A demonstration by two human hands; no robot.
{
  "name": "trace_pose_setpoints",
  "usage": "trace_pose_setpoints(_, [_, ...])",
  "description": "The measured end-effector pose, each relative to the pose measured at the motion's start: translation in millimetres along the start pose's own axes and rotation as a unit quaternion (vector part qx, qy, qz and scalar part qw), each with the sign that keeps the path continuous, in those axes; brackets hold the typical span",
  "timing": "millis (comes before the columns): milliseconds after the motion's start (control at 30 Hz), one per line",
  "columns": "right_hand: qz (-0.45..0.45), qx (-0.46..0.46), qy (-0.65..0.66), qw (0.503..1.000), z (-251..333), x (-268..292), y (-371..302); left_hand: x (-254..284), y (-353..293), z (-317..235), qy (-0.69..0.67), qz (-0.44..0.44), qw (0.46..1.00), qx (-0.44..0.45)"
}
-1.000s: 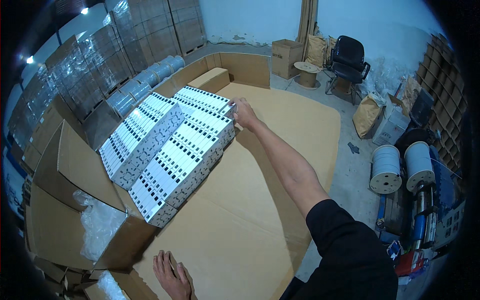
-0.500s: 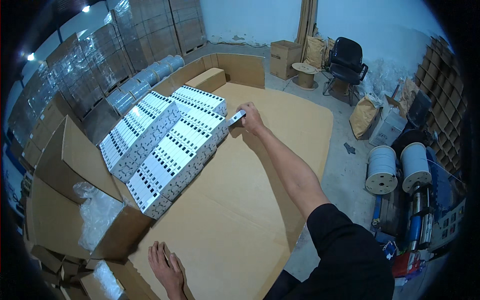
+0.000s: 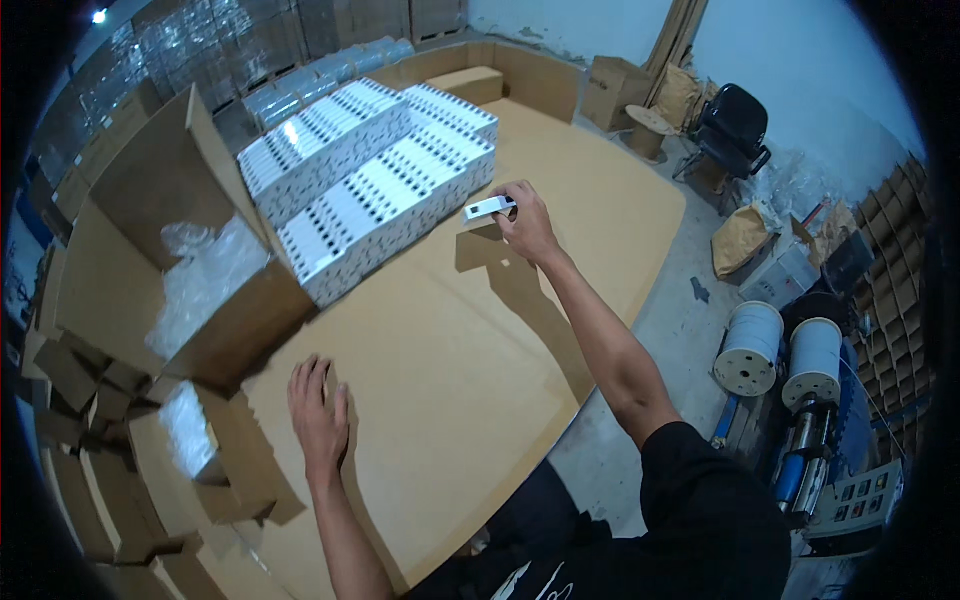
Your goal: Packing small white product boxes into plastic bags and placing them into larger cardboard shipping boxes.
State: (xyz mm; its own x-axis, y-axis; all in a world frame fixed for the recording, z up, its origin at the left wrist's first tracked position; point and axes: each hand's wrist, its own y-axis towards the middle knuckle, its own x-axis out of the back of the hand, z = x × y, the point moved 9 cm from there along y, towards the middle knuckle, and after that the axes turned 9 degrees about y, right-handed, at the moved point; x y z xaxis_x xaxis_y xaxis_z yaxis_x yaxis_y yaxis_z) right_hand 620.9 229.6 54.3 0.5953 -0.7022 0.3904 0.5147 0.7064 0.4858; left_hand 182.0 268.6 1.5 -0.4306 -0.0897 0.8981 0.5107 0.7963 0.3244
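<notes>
My right hand point(image 3: 527, 224) grips one end of a small flat white box point(image 3: 488, 208) with a dark square on it. It holds the box above the cardboard-covered table point(image 3: 430, 330), and a shadow falls beneath. Just left of it stand stacked rows of similar white boxes point(image 3: 400, 190), a higher tier point(image 3: 320, 140) at the back left. Dark squares line their tops and a dark pattern covers their sides. Near the table's left front, my left hand point(image 3: 320, 415) has its fingers apart and holds nothing; it hovers over or rests on the cardboard, I cannot tell which.
At the left, an open carton point(image 3: 240, 320) holds clear plastic bags point(image 3: 215, 275). A smaller carton point(image 3: 235, 450) with white plastic packs stands nearer. Cardboard walls point(image 3: 540, 80) edge the table's far end. Beyond the right edge are a black chair point(image 3: 735, 120) and cable spools point(image 3: 748, 345).
My right hand has drawn the small white box away from the stack, toward me. My left hand has moved farther onto the table. The whole view has shifted.
</notes>
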Motion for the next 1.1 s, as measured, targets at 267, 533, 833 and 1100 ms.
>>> trace_pose_setpoints(267, [0.116, 0.094, 0.041, 0.988, 121.3, -142.6, -87.0, 10.9, -11.1, 22.0, -0.219, -0.081, 0.967, 0.099])
trace_pose_setpoints(533, [0.215, 0.097, 0.144, 0.961, 216.1, -238.0, -149.1, 1.1, -35.4, 85.5, -0.551, -0.133, 0.792, 0.226])
trace_pose_setpoints(833, [0.258, 0.065, 0.248, 0.932, 219.3, -258.5, -170.9, 7.6, -44.3, 112.7, -0.553, -0.128, 0.776, 0.273])
trace_pose_setpoints(1100, [0.281, -0.066, 0.309, 0.906, 150.6, -281.7, -166.7, 22.2, -24.1, 101.4, -0.47, -0.144, 0.845, 0.213])
